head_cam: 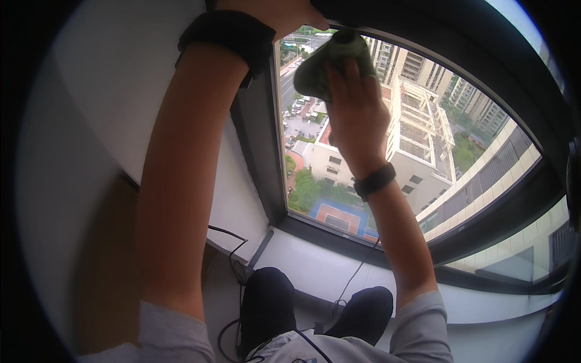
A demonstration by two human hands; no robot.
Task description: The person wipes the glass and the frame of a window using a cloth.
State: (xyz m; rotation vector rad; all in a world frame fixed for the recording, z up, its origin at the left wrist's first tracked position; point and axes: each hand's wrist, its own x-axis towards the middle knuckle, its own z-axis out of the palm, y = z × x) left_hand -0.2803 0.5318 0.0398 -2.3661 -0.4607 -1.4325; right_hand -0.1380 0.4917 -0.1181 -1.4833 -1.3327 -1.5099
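A dark green cloth (317, 77) lies against the window glass (302, 136), near the top of the pane. My right hand (358, 118) presses on it from below, fingers extended over the fabric. At the picture's upper edge, my left hand (286, 16) is at the dark window frame (261, 149), its thumb side towards the top corner of the pane. Most of the left fingers are cut off by the picture's edge, so their grip cannot be made out. A black band (227, 38) circles the left wrist and a thinner black band (376, 181) the right.
Below the frame runs a white sill (313, 263). A thin black cable (356, 274) crosses it, and another cable (236, 245) hangs at the left. My knees (268, 290) are close to the sill. A white wall (113, 90) stands left. Buildings (422, 122) lie far below outside.
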